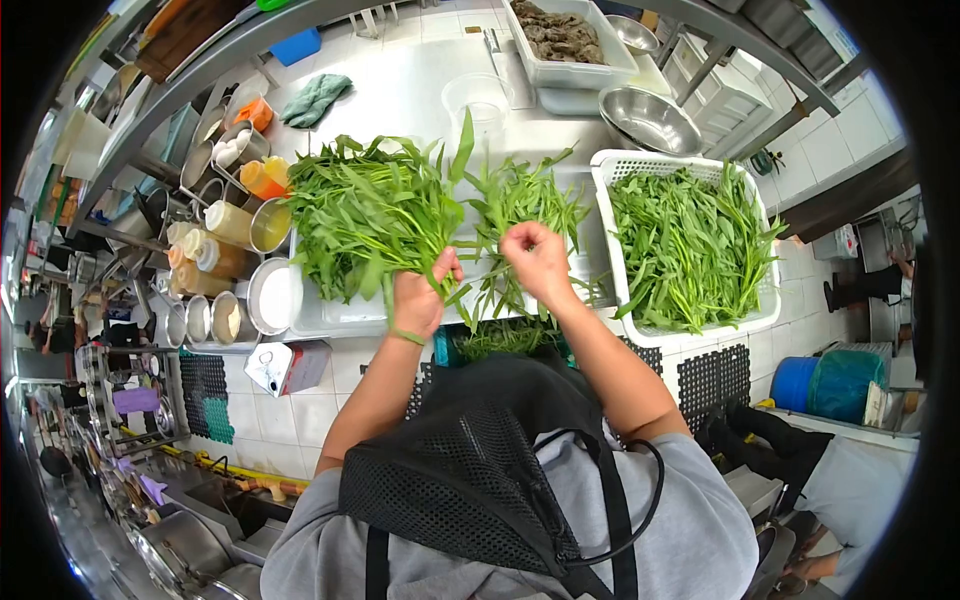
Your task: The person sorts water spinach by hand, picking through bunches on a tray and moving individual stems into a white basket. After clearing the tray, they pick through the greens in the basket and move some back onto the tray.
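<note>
Printing on the white box (288, 368), at 8 o'clock below the worktop (400, 85), is too small to read. The clock centre is the gap between the hands, with 12 pointing away from the wearer.

The left hand (420, 299) is closed around the stems of a leafy bunch (368, 215), which fans out toward 10 o'clock. The right hand (538, 262) is raised, wrist bent and fingers curled in toward the thumb; whether a stem is pinched between them I cannot tell. Both forearms reach in from about 5 and 7 o'clock.

A smaller pile of greens (527, 198) lies at 1 o'clock, just beyond the right hand. At 3 o'clock stands a white perforated basket (607, 205) heaped with cut greens (690, 250), its near wall close to the right forearm.

The worktop's front edge runs just under the hands, with a green container (443, 345) below it at 6. Squeeze bottles (225, 222) crowd the 9 o'clock side, limiting room beside the bunch. Bare steel shows between the green cloth (316, 100) at 11 and the clear tub (478, 98) at 12.
</note>
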A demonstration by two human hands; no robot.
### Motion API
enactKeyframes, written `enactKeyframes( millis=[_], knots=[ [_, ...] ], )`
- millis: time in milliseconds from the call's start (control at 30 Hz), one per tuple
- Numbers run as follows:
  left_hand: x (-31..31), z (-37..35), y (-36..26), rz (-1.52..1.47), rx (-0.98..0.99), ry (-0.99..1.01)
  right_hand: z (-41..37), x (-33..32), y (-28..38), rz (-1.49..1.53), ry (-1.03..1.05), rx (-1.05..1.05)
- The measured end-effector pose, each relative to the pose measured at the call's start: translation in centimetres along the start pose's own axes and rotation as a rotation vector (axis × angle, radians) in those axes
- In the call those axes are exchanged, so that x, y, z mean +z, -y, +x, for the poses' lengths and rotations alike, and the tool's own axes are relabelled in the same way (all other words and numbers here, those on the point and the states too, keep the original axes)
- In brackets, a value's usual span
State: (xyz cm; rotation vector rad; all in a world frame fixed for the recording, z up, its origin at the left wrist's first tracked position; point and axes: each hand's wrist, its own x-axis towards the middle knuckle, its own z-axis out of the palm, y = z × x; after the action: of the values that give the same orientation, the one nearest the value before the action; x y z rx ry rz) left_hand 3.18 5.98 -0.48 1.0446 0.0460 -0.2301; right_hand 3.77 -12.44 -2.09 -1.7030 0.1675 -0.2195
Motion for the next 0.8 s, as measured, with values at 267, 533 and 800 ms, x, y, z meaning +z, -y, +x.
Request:
enactKeyframes(
  millis=[267,533,800],
  knots=[
    [1.6,0.2,0.7,0.085,-0.052,-0.081,-3.1,-0.7,2.9,-0.285,0.244,-0.320],
    [-1.1,0.6,-2.1,-0.075,-0.088,-0.117,0.5,-3.5,-4.4,-0.772,-0.248,-0.146],
    [-1.7,-0.4,-4.2,-0.142,-0.030,-0.026,5.3,-3.2,-3.0,-0.672,-0.024,-0.046]
  ],
)
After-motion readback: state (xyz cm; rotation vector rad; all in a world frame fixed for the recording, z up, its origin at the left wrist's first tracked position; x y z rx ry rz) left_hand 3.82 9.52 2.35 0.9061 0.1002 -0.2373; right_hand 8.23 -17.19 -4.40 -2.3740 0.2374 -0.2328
